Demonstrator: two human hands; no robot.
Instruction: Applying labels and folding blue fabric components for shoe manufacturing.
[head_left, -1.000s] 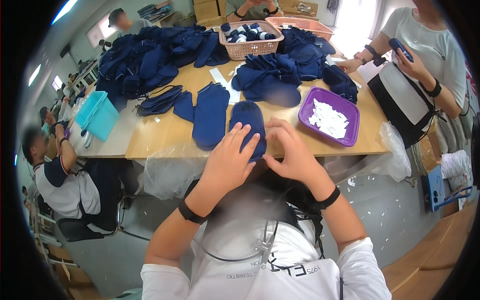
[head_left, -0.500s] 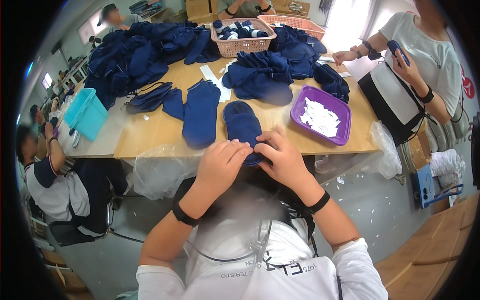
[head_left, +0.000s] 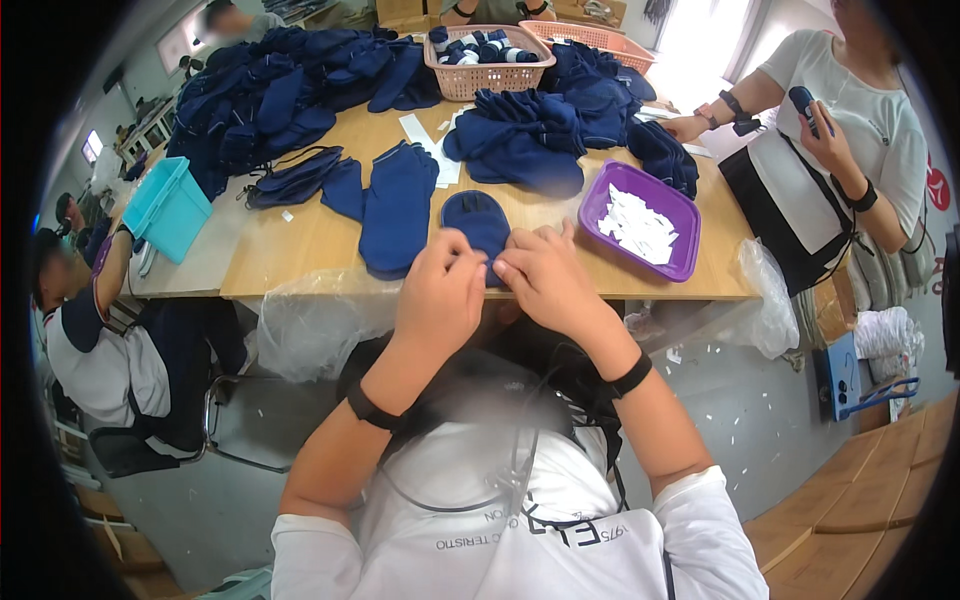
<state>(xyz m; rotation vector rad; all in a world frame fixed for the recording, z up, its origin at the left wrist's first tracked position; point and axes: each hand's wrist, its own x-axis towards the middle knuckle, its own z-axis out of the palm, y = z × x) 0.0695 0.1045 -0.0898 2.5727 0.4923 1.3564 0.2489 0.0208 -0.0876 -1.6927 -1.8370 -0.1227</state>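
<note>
A navy fabric slipper [head_left: 476, 218] lies at the table's near edge, its open end pointing away from me. My left hand [head_left: 440, 288] is closed at its near left side, thumb and fingers pinched together on the cloth. From the right, my right hand [head_left: 548, 275] pinches the slipper's near end, its thumb close to the left fingertips. Both hands cover that near end, so I cannot tell how the cloth is folded there. Just left of the slipper lie flat, stacked navy slippers [head_left: 396, 220].
On the right stands a purple tray [head_left: 690, 240] of white slips. Farther back are heaps of navy slippers [head_left: 290, 90] and a pink basket [head_left: 480, 85] of rolled ones. A teal bin [head_left: 175, 215] is at left. A co-worker [head_left: 850, 110] at right holds a rolled dark item.
My fingers have drawn closer into pinches on the slipper's near end. Less of the slipper shows now. At right, the co-worker's raised hand has shifted slightly.
</note>
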